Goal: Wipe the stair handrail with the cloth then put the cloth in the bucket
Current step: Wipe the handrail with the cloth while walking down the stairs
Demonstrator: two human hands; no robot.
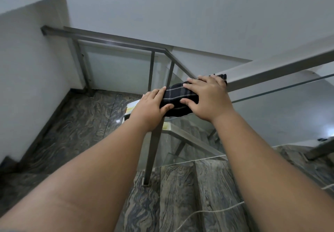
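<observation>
A dark checked cloth (178, 97) lies draped over the end of the grey metal handrail (274, 70), which runs up to the right. My left hand (151, 108) presses on the cloth's left end, fingers and thumb around it. My right hand (207, 96) lies flat over the cloth's right part, thumb under its near side. The rail's corner beneath the cloth is hidden. No bucket is in view.
A second handrail (112, 39) with glass panels runs along the landing behind. A metal post (152, 152) drops from the rail to the marble steps (180, 195). A glass panel edge (282, 91) sits below the rail. A white cord (213, 212) trails across the steps.
</observation>
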